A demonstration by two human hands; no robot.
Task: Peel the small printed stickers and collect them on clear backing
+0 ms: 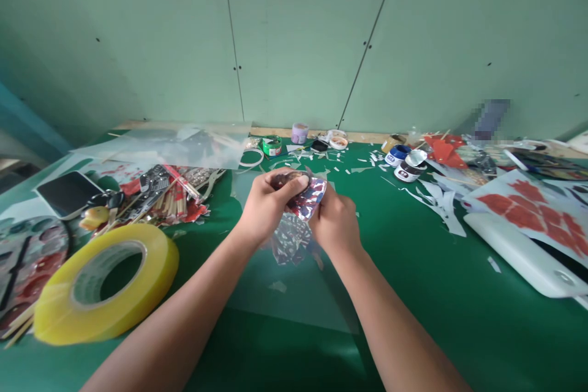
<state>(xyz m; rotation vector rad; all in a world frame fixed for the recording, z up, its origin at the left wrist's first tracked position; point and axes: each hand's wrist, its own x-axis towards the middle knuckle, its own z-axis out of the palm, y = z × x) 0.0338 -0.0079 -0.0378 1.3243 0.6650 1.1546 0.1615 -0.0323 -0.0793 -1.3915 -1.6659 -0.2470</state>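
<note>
My left hand (pixel 269 205) is closed on a shiny, dark red and silver piece of patterned film (pixel 313 199), its thumb pressed on the upper part. At the film's right edge, my right hand (pixel 339 223) is curled closed, with its fingertips hidden behind the film. A small grey tip shows above the left thumb, too little of it to name. Just below both hands, a crumpled, glossy clear piece of plastic (pixel 290 242) with pale flecks hangs or lies. Under that, a translucent sheet (pixel 298 303) is spread on the green table surface (pixel 413 324).
To the left lie a big roll of yellow tape (pixel 158 269), a paint palette (pixel 50 257), a phone (pixel 68 193) and heaped sticks. Paint jars (pixel 407 170) and paper scraps are at the back. On the right are a white-handled object (pixel 519 254) and red-painted paper (pixel 528 208).
</note>
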